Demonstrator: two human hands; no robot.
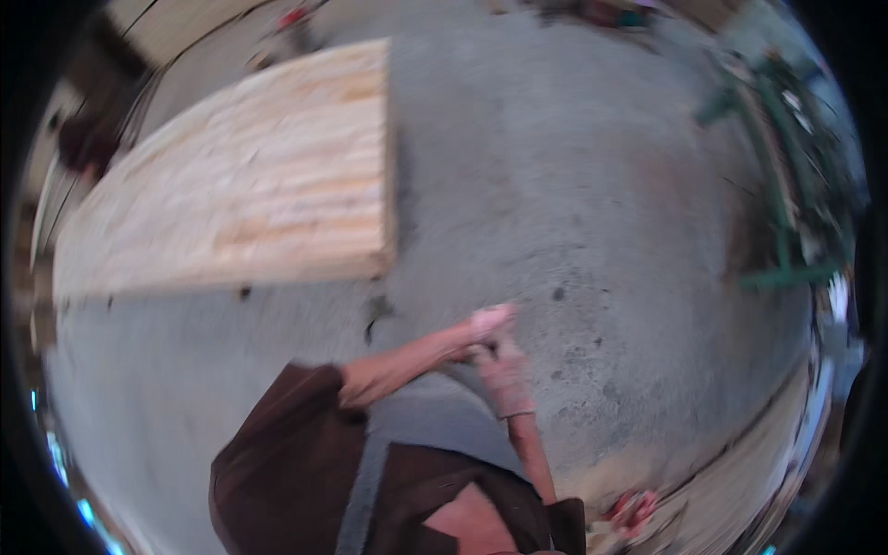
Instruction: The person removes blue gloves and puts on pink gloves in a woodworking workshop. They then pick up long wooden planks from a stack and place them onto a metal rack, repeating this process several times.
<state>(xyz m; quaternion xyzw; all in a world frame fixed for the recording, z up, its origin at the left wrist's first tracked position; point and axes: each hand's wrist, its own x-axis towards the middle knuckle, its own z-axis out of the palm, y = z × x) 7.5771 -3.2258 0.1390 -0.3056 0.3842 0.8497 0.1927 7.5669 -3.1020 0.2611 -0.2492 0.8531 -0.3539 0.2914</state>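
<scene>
My left hand [494,320] wears a pale pinkish glove and reaches across in front of my waist, its bare forearm coming out of a dark brown sleeve. Just below it, my right hand [504,372] wears a similar light glove that ends at the wrist. The two hands meet or overlap at the fingers. Motion smears both, so I cannot make out whether anything is between them. Behind them is a grey apron [430,412] over my brown top. Nearest to the hands, ahead and to the left, lies a large stack of light wooden boards [250,171].
Grey concrete floor [555,185] spreads ahead. A green metal machine or frame [782,176] stands at the right. A red object [631,513] lies low on the right beside wooden boards. Another person [85,143] is at the far left, beyond the stack.
</scene>
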